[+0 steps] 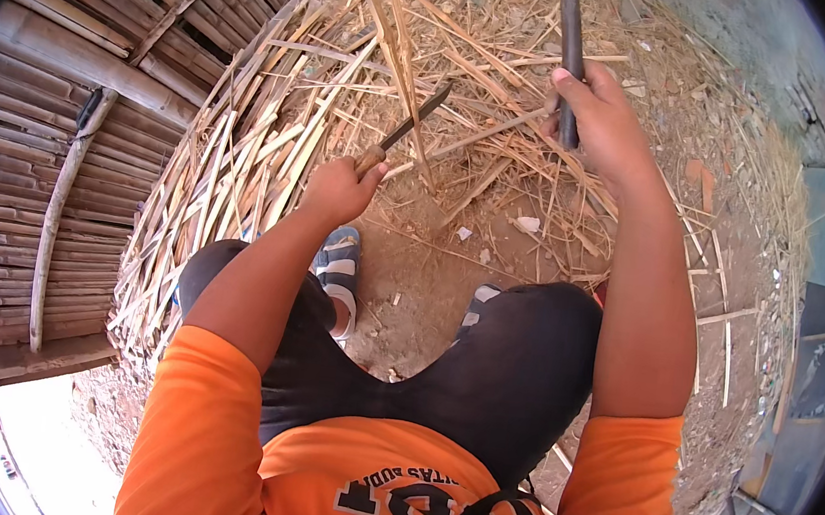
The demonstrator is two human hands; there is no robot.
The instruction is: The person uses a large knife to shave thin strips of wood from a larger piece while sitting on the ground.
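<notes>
Knife [401,133] juts ahead, gripped by left hand [337,190]; right hand [604,124] grips dark rod [571,43].

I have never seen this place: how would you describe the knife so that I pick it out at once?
Start at the bamboo wall on the picture's left, then move right across the pale strips to the left hand. The knife points up and right from its grip. Its dark blade sets it apart from the pale strips nearby.
</notes>
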